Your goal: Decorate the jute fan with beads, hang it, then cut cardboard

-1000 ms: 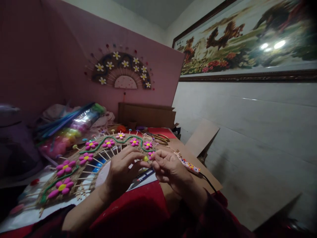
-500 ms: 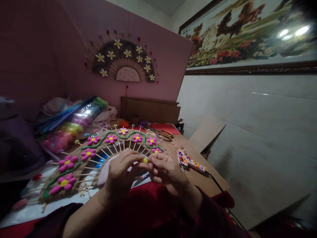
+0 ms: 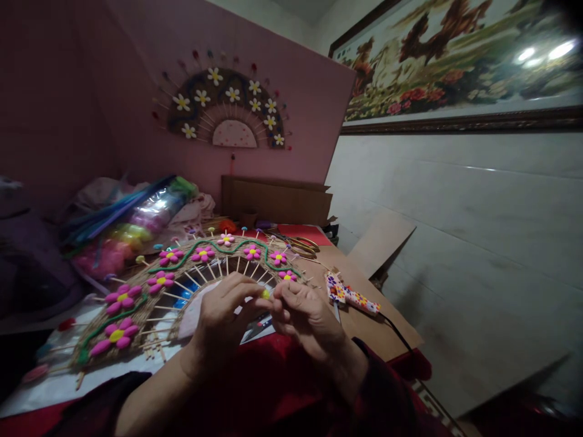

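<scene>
My left hand [image 3: 223, 315] and my right hand [image 3: 303, 312] meet over the near edge of a half-round woven fan craft [image 3: 146, 291]. Between their fingertips sits a small yellow pom-pom [image 3: 265, 294], pinched from both sides. The fan lies flat on the table, with pink flowers [image 3: 121, 297] and a green wavy cord [image 3: 218, 249] on its rim and wooden sticks as spokes. Scissors with a blue handle [image 3: 259, 325] lie under my hands, partly hidden.
A flower-patterned glue gun [image 3: 353, 297] with a black cable lies right of my hands on brown cardboard [image 3: 373, 331]. Bags of coloured pom-poms and pipe cleaners [image 3: 132, 218] pile at the left. A finished fan [image 3: 225, 112] hangs on the pink board. Gold scissors [image 3: 300, 244] rest behind.
The view has shifted slightly. My hands have drawn together on the yellow pom-pom and stayed almost still over the fan's near edge since half a second ago.
</scene>
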### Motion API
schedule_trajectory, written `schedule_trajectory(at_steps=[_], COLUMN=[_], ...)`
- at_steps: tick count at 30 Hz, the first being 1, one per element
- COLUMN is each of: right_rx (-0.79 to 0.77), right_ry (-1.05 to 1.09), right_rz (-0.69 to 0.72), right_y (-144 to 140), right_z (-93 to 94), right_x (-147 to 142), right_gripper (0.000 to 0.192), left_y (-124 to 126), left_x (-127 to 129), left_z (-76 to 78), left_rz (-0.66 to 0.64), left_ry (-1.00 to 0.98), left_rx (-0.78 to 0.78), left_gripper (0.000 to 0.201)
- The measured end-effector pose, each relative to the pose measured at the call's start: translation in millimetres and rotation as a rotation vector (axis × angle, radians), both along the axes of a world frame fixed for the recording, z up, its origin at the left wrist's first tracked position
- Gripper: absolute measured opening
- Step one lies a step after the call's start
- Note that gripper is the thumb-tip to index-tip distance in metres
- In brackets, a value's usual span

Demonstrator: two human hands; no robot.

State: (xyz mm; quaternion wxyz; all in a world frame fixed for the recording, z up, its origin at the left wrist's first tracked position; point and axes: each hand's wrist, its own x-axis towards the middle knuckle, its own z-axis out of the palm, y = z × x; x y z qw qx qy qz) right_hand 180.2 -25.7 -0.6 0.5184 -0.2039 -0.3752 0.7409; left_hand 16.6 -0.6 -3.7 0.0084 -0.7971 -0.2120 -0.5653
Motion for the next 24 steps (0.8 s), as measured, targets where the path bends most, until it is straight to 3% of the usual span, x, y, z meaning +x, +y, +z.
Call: schedule_trajectory(at_steps=[8,16,24], right_rx=[-0.017,-0.017,-0.061], right_ry=[-0.014,-0.098,-0.094], right_rz=[-0.004,-0.056,0.012], right_y=[-1.5,2.4,0.1], right_z=[0.5,-4.7,-2.4], right_x=[0.9,-3.8,-2.7], right_gripper=[0.007,0.023,0.022], left_y=[0.1,-1.1,-3.2], left_x=[-0.3,0.6,0.9], left_z=[-2.8,-1.7,-0.3], left_rz=[-0.011,0.000,0.006], left_ry=[0.001,-0.003,-0.013], left_rx=[-0.026,-0.016,0.006], left_gripper=[0.005,0.003,0.006])
